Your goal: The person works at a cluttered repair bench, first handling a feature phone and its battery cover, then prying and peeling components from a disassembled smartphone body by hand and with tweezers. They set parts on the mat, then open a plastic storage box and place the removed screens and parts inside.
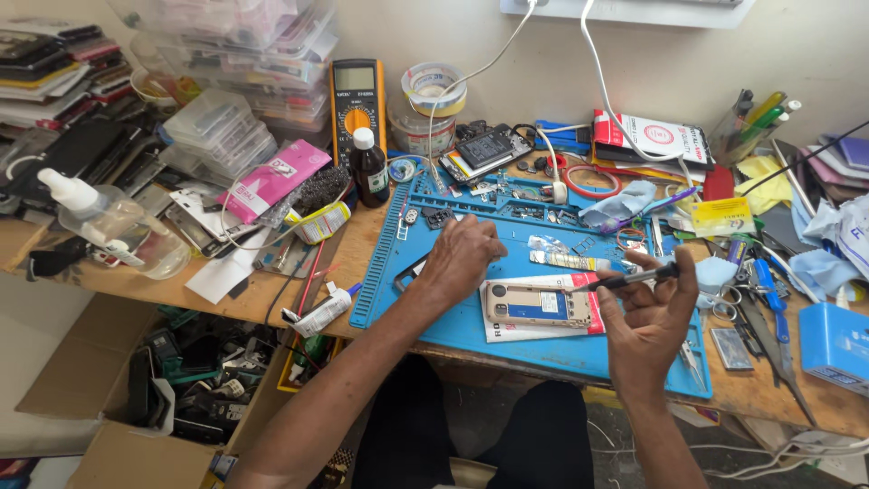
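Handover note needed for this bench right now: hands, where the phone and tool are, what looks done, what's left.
Left hand: palm down on the blue work mat, fingers curled just left of the opened phone; whether it pins anything is hidden.
Right hand: holds a slim dark tool, tip pointing left above the phone's right end.
Phone: lies flat on a white and red paper on the mat, back cover off, insides exposed.
Small loose parts sit on the mat just behind it.
Done: phone is opened.
Left: cover is not back on; tool tip is not yet touching the phone, as far as shows.
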